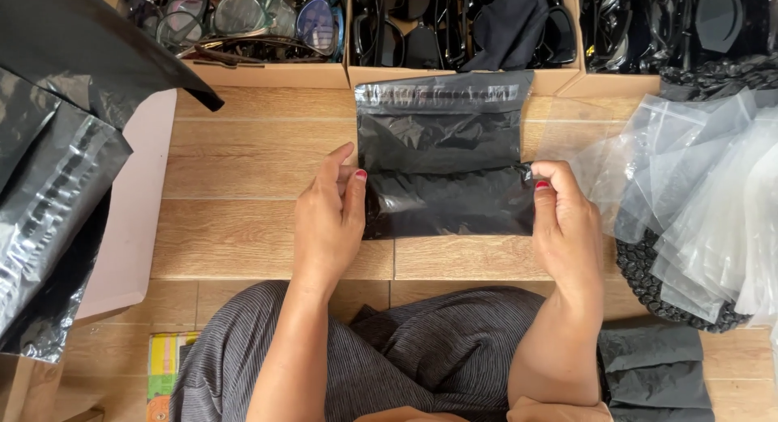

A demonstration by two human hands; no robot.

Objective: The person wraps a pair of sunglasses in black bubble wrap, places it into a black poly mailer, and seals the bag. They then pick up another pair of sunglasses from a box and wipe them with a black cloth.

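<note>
A black plastic mailer bag (444, 155) lies flat on the wooden-look tile floor (243, 228), its open adhesive flap at the far end. My left hand (328, 219) pinches the bag's left edge with thumb and fingers. My right hand (566, 219) pinches the right edge at about the same height. Something bulges inside the lower half of the bag; what it is stays hidden.
Cardboard boxes of eyeglasses (267, 33) and dark cases (470, 25) line the far side. A pile of clear zip bags (705, 179) lies at right over a woven black mat. Black mailers (49, 187) and a cardboard sheet (130, 211) sit at left, folded dark cloths (656, 373) at lower right.
</note>
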